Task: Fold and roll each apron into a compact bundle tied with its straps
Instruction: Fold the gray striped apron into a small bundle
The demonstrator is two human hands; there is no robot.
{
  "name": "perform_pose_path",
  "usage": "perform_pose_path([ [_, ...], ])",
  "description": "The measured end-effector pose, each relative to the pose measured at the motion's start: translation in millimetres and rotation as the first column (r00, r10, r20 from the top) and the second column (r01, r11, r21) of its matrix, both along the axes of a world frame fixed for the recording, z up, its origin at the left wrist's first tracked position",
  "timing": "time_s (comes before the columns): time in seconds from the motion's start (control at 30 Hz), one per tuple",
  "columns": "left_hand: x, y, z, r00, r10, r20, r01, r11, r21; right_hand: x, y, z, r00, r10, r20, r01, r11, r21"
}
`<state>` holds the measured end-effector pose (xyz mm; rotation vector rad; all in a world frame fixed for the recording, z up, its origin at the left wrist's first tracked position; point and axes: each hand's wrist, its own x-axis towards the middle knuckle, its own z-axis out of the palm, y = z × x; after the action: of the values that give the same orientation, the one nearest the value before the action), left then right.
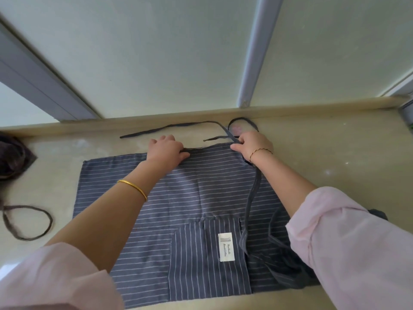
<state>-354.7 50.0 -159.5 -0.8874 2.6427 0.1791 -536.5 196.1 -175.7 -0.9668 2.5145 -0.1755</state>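
Note:
A grey apron (pixel 125 198) with thin white stripes lies flat on the beige counter, its pocket and white label (pixel 225 247) toward me. My left hand (pixel 166 151) pinches the apron's far top edge. My right hand (pixel 253 145) grips the far right corner where a dark strap (pixel 229 133) meets the cloth. One strap (pixel 169 128) trails left along the counter's back; a loop (pixel 243 120) lies behind my right hand. Another strap (pixel 252 198) runs down across the apron under my right forearm.
A second dark cloth (pixel 13 157) sits bunched at the left edge, its strap loop (pixel 29 222) lying on the counter (pixel 335 153). A raised ledge (pixel 156 120) and frosted window panels (pixel 156 52) stand behind the counter.

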Motion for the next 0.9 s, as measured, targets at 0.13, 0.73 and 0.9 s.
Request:
perform_pose_path([
  [0.13,26,-13,-6,0.998,0.044,0.044,-0.038,0.993,-0.116,6,-6,-2,0.995,0.003,-0.100,0.002,0.999,0.052],
  [0.73,48,78,-29,0.889,0.089,-0.449,-0.158,0.980,-0.119,72,18,49,0.963,-0.001,-0.268,-0.038,0.989,-0.142],
  [0.9,47,130,-52,0.940,0.026,-0.340,-0.034,0.999,-0.017,155,76,36,0.977,0.203,-0.062,-0.193,0.971,0.141],
])
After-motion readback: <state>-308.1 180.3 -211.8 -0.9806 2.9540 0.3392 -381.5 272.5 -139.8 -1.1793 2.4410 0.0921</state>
